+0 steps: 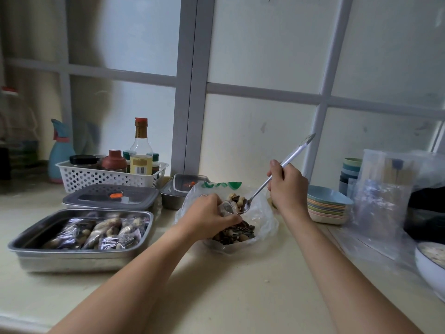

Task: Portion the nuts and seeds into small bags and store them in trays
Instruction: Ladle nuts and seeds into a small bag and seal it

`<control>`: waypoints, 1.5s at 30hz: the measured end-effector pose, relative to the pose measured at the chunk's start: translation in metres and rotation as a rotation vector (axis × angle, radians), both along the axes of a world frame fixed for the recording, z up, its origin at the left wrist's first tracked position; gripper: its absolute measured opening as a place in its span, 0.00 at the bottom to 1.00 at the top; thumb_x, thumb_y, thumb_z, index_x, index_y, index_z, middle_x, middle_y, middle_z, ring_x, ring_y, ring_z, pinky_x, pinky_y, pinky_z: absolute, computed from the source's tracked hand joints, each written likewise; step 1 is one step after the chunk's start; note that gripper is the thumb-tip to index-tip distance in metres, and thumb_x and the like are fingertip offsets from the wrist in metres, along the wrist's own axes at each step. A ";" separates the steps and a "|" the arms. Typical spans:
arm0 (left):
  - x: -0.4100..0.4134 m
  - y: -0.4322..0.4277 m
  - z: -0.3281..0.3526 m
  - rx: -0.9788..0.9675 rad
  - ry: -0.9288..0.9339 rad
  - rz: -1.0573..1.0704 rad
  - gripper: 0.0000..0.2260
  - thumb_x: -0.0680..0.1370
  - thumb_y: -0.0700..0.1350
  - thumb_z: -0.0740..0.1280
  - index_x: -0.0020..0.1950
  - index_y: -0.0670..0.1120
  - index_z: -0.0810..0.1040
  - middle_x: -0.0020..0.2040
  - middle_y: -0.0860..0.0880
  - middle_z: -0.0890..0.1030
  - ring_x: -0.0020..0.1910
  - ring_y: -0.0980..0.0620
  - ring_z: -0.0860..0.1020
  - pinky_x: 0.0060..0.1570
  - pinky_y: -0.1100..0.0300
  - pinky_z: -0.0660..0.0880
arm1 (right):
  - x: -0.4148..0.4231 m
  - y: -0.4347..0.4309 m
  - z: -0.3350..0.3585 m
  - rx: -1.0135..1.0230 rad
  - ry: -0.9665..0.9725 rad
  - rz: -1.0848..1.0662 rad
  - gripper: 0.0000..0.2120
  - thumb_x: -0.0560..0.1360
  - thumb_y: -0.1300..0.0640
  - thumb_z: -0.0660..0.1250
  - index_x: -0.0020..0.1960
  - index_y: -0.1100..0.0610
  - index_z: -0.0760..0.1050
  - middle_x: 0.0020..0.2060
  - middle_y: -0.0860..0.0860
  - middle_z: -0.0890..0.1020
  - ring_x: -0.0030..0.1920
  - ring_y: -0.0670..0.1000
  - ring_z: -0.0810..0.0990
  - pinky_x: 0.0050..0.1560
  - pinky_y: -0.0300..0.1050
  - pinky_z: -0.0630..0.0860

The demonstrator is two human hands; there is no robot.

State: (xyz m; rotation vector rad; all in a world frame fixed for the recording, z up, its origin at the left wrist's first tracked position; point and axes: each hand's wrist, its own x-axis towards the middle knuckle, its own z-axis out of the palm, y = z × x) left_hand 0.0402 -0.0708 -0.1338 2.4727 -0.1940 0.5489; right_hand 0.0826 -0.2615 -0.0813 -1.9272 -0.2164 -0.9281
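Two bare hands work over one large clear bag [261, 220] of mixed nuts and seeds [237, 233], lying open on the pale surface [216, 285]. Left hand [209, 216]: grip closed on a small clear bag [226, 208], held at the big bag's mouth, directly above the dark seeds. Right hand [286, 186]: grip clamped on the handle of a long metal spoon [272, 177], whose bowl rests at the small bag's opening, just right of the left grip. Left of the left grip: one open steel tray [29, 247] holding several filled small bags [96, 231]. Behind that tray: one lidded tray [110, 197]; a second, smaller lidded tray [183, 186] stands beyond the left grip. Farther left and behind: white perforated basket [96, 177] of bottles and jars. Right of the right grip: stack of pastel plates [327, 204], stacked cups [349, 172], loose clear plastic packaging [380, 201].
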 end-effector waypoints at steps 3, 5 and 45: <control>-0.002 -0.003 0.002 0.010 0.012 -0.036 0.19 0.73 0.62 0.74 0.49 0.49 0.76 0.42 0.53 0.77 0.41 0.55 0.73 0.34 0.63 0.66 | 0.000 0.002 0.000 -0.010 -0.043 -0.011 0.21 0.85 0.48 0.60 0.44 0.62 0.80 0.33 0.50 0.82 0.35 0.51 0.82 0.40 0.44 0.71; -0.003 -0.005 0.003 -0.015 0.017 -0.050 0.17 0.74 0.62 0.74 0.48 0.49 0.77 0.42 0.52 0.79 0.41 0.55 0.75 0.35 0.63 0.68 | 0.000 0.003 0.001 -0.005 -0.067 -0.011 0.21 0.85 0.48 0.60 0.44 0.62 0.80 0.35 0.51 0.83 0.38 0.55 0.83 0.42 0.46 0.73; 0.010 -0.010 -0.004 -0.617 0.084 -0.186 0.10 0.77 0.50 0.75 0.46 0.47 0.78 0.34 0.52 0.77 0.33 0.55 0.75 0.32 0.62 0.72 | -0.022 0.022 0.007 -0.347 -0.677 0.160 0.17 0.84 0.51 0.62 0.48 0.64 0.80 0.34 0.49 0.79 0.32 0.48 0.77 0.36 0.33 0.73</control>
